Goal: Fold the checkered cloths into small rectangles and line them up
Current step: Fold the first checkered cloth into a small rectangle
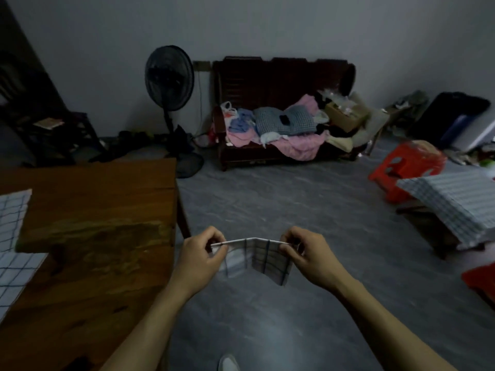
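Checkered cloth [255, 257] held mid-air over floor, right of table [101, 210]. Left hand [199, 257], right hand [304, 253] each pinching top corner, taut for aligning fold. Two folded cloths [13, 263] lined up at table's left edge.

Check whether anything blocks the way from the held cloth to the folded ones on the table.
Nothing visible does. The small folded checkered cloth hangs over the floor; bare brown wooden table lies between it and the two folded cloths at the left edge.
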Demonstrator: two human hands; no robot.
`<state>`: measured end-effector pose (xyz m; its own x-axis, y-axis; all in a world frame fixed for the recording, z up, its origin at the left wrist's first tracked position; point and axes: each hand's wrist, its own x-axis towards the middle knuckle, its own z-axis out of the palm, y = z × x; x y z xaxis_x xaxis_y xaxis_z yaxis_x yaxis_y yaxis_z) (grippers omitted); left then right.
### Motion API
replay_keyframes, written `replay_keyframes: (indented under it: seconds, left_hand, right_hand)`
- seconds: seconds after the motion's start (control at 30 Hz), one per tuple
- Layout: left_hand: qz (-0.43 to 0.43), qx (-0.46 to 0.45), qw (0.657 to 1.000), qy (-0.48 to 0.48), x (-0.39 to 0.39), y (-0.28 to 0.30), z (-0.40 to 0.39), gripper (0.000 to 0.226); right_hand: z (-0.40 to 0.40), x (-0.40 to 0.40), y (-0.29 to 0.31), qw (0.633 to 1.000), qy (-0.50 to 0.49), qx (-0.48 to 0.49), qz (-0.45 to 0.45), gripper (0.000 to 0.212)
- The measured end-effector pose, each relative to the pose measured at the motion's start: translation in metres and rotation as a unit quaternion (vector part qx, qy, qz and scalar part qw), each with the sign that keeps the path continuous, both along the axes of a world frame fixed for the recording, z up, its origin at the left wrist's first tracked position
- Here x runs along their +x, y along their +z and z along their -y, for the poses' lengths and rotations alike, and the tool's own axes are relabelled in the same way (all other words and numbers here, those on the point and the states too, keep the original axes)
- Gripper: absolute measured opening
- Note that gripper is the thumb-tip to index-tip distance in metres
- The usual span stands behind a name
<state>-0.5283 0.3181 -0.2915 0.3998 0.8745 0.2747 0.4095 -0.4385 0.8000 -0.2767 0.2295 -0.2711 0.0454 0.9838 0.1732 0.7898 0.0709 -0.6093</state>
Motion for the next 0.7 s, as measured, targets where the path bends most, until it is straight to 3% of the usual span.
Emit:
replay_keyframes:
  seconds: [0.33, 0.7]
  left_hand:
    - [0.058, -0.058, 0.992, 0.096, -0.024, 0.011, -0.114, 0.014]
    - [0.147, -0.164, 0.945, 0.240, -0.015, -0.006, -0.236, 0.007]
  right_hand:
    - [-0.155, -0.012, 0.003, 0.996, 0.061, -0.020, -0.060, 0.014]
    - [-0.329, -0.009, -0.019, 0.976, 0.158, -0.047, -0.141, 0.017]
